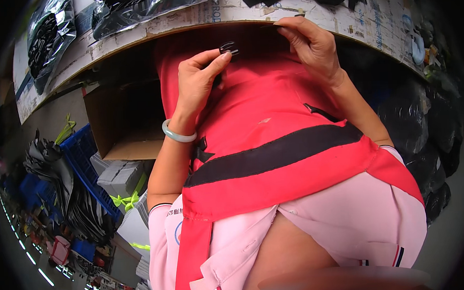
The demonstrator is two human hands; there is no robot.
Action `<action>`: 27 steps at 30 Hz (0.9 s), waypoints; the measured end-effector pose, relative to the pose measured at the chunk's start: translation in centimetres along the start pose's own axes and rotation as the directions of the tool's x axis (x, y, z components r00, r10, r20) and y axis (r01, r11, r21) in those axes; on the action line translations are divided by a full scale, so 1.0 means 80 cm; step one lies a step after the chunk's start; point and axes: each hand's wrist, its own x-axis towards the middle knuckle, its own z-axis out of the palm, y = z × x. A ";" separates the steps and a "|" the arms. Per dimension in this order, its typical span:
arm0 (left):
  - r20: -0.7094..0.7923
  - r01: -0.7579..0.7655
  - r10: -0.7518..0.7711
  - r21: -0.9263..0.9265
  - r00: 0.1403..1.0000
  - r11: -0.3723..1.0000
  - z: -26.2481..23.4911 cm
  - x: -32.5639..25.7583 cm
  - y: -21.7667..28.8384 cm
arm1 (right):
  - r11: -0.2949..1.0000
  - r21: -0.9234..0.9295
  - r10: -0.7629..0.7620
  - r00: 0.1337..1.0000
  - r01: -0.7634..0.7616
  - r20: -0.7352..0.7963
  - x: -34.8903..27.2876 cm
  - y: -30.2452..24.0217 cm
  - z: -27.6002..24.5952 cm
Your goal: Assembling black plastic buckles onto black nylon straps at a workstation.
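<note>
The person stands close against a worktable (309,12) whose curved front edge runs across the top of the view. A red apron (272,116) with a black band (274,156) across it hangs down the front of the body, over a pink shirt (361,211).

Left hand (200,81): raised in front of the apron, just below the table edge. Thumb and forefinger are pinched together on a small black plastic buckle (229,47); the other fingers are curled in toward the palm. A pale green bangle (178,133) sits on the wrist. The buckle is held in the air at the fingertips, just under the table edge and in front of the upper part of the apron.

Right hand (310,43): raised to the table edge, well to the right of the buckle. The fingers are bent and drawn together at the rim of the table, where a thin dark item shows at the fingertips. Whether the fingers grip that item cannot be told.

On the table top lie clear bags of black parts (130,8) and another bag (48,39) at the left end. Below the table, to the person's left, stands an open cardboard box (121,124). Beside it is a blue crate (83,158), with grey boxes (121,177) tied in yellow-green strap near it. Black bags (415,130) are piled to the person's right.
</note>
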 end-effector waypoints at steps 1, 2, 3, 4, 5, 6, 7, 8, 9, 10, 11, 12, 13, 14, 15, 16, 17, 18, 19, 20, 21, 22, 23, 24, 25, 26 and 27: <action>-0.014 -0.042 0.042 0.038 0.999 0.998 0.001 0.000 0.002 | 0.967 0.140 0.197 0.974 -0.212 0.114 0.000 -0.024 0.007; -0.039 -0.080 0.083 0.058 0.996 0.995 0.002 0.001 0.002 | 0.907 0.330 0.208 0.959 -0.262 0.190 0.000 -0.036 0.019; -0.044 -0.077 0.079 0.064 0.996 0.995 0.005 -0.002 0.003 | 0.729 0.349 0.416 0.786 -0.589 0.458 0.009 -0.059 0.012; -0.051 -0.112 0.118 0.114 0.992 0.987 0.007 -0.005 0.006 | 0.674 0.361 0.435 0.741 -0.645 0.511 0.009 -0.058 0.023; -0.054 -0.147 0.158 0.163 0.986 0.976 0.011 -0.008 0.009 | 0.617 0.366 0.449 0.694 -0.697 0.563 0.008 -0.053 0.031; -0.071 -0.160 0.175 0.175 0.982 0.971 0.015 -0.010 0.009 | 0.616 0.366 0.446 0.692 -0.697 0.567 0.006 -0.048 0.035; -0.076 -0.159 0.174 0.175 0.982 0.972 0.018 -0.011 0.007 | 0.520 0.413 0.448 0.650 -0.748 0.614 0.005 -0.042 0.038; -0.101 -0.191 0.215 0.209 0.971 0.959 0.018 -0.013 0.006 | 0.414 0.451 0.437 0.607 -0.791 0.663 0.004 -0.039 0.043; -0.125 -0.221 0.257 0.244 0.958 0.944 0.017 -0.015 0.005 | 0.412 0.450 0.432 0.604 -0.793 0.669 0.004 -0.037 0.046; -0.131 -0.219 0.256 0.246 0.958 0.944 0.013 -0.013 0.002 | 0.349 0.495 0.438 0.606 -0.795 0.664 0.003 -0.036 0.049; -0.066 -0.401 0.476 0.444 0.877 0.801 0.008 -0.008 -0.003 | 0.287 0.538 0.444 0.607 -0.793 0.659 0.003 -0.036 0.051; 0.046 -0.541 0.654 0.606 0.755 0.583 0.005 -0.006 -0.005 | 0.232 0.586 0.422 0.623 -0.777 0.659 0.005 -0.038 0.053; 0.041 -0.538 0.654 0.608 0.755 0.583 0.003 -0.007 -0.005 | 0.232 0.583 0.419 0.621 -0.779 0.663 0.005 -0.041 0.058; 0.072 -0.570 0.696 0.638 0.714 0.518 0.004 -0.006 -0.003 | 0.223 0.618 0.430 0.645 -0.754 0.632 0.006 -0.043 0.063; 0.106 -0.596 0.734 0.665 0.671 0.450 0.004 -0.005 -0.001 | 0.214 0.651 0.441 0.667 -0.728 0.601 0.005 -0.043 0.066; 0.103 -0.597 0.735 0.663 0.670 0.451 0.004 -0.004 0.000 | 0.249 0.615 0.439 0.653 -0.748 0.617 0.005 -0.035 0.067; 0.099 -0.589 0.725 0.663 0.682 0.463 0.002 -0.004 0.002 | 0.250 0.613 0.439 0.652 -0.749 0.618 0.003 -0.033 0.069; 0.095 -0.580 0.714 0.662 0.694 0.475 0.000 -0.004 0.003 | 0.361 0.595 0.455 0.693 -0.718 0.559 0.001 -0.032 0.070; 0.092 -0.579 0.714 0.662 0.694 0.476 -0.001 -0.005 0.001 | 0.468 0.566 0.462 0.734 -0.679 0.498 0.000 -0.030 0.072; 0.155 -0.592 0.714 0.690 0.683 0.417 -0.003 -0.006 -0.001 | 0.488 0.584 0.421 0.761 -0.648 0.493 -0.002 -0.026 0.074; 0.218 -0.605 0.708 0.712 0.672 0.356 -0.004 -0.007 -0.003 | 0.487 0.583 0.421 0.760 -0.650 0.496 0.000 -0.027 0.075; 0.288 -0.606 0.663 0.731 0.691 0.313 -0.006 -0.012 -0.003 | 0.455 0.609 0.420 0.760 -0.650 0.497 0.003 -0.029 0.075; 0.285 -0.604 0.664 0.733 0.691 0.313 -0.007 -0.010 -0.005 | 0.423 0.634 0.416 0.760 -0.647 0.499 0.007 -0.031 0.075; 0.217 -0.633 0.695 0.649 0.686 0.422 -0.009 -0.007 -0.009 | 0.373 0.648 0.445 0.740 -0.665 0.504 0.011 -0.031 0.074; 0.146 -0.657 0.715 0.549 0.683 0.516 -0.009 -0.005 -0.012 | 0.373 0.646 0.443 0.740 -0.666 0.506 0.011 -0.030 0.075; -0.104 -0.359 0.409 0.319 0.907 0.877 0.001 -0.017 -0.002 | 0.402 0.637 0.424 0.750 -0.658 0.508 0.011 -0.028 0.075; -0.134 -0.210 0.219 0.079 0.966 0.974 0.001 -0.013 0.003 | 0.430 0.627 0.404 0.760 -0.649 0.509 0.010 -0.026 0.075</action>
